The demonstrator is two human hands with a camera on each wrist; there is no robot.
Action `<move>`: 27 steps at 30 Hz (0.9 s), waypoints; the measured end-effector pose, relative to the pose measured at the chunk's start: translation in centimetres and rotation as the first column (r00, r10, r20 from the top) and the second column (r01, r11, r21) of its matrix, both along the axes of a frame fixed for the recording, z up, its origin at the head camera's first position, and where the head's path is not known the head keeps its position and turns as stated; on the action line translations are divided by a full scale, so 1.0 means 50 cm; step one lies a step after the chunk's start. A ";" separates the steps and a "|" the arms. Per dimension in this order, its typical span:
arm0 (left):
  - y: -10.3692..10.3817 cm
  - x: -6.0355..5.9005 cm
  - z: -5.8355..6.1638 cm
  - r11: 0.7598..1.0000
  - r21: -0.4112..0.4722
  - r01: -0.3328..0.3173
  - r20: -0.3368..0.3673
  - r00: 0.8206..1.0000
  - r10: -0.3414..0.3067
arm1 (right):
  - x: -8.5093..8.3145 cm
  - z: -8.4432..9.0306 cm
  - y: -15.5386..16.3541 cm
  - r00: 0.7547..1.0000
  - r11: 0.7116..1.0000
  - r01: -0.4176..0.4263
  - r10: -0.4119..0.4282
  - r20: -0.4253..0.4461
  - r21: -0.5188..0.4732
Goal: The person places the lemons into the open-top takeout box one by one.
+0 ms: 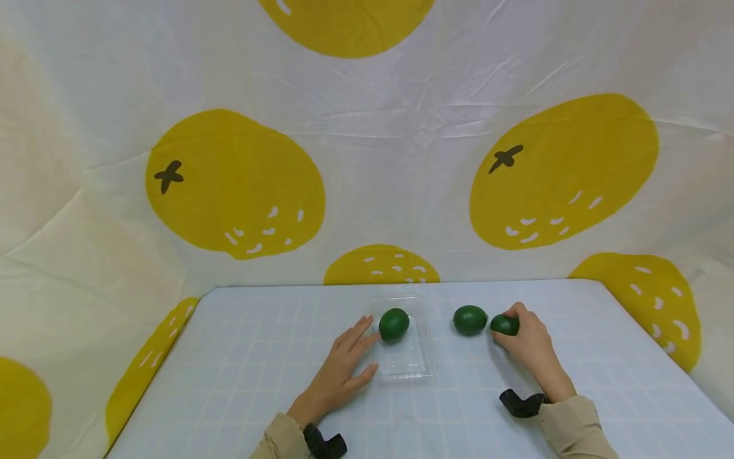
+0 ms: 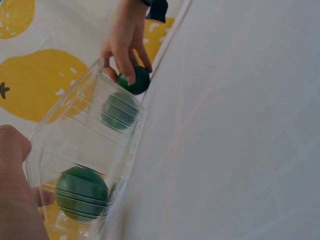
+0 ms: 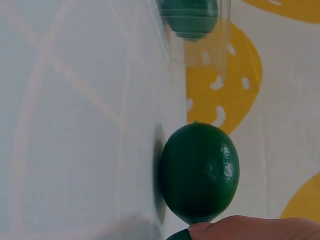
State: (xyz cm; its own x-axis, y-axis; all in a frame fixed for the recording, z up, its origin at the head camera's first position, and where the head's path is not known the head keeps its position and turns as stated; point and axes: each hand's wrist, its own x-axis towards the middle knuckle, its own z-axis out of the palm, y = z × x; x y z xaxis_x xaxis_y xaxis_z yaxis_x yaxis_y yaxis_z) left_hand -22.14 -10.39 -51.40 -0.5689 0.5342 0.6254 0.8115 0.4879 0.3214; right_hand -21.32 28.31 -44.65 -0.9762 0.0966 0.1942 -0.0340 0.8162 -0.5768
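Behind, a white cloth backdrop with large yellow citrus prints (image 1: 235, 185) hung around the pale blue checked tablecloth (image 1: 241, 382). A clear plastic clamshell tray (image 1: 408, 363) lay at the middle, one dark green lime (image 1: 394, 324) inside it. A second green lime (image 1: 470, 319) sat loose on the cloth, just right of the tray. The left hand (image 1: 344, 370) rested flat with fingers straight, touching the tray's left edge. The right hand (image 1: 530, 347) curled its fingers round a third green lime (image 1: 504, 324), close beside the second.
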 end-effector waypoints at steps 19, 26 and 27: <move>0.001 -0.002 0.001 1.000 0.001 -0.005 -0.005 1.000 0.005 | 0.004 -0.001 -0.006 0.998 0.997 0.043 -0.045 -0.034 -0.068; 0.001 -0.003 -0.003 1.000 -0.003 -0.006 -0.006 1.000 0.006 | 0.001 0.000 0.008 0.997 0.994 0.073 -0.075 -0.022 -0.084; 0.001 -0.003 -0.003 1.000 -0.003 -0.007 -0.011 1.000 0.007 | 0.000 0.001 0.009 0.997 0.993 0.075 -0.077 -0.026 -0.086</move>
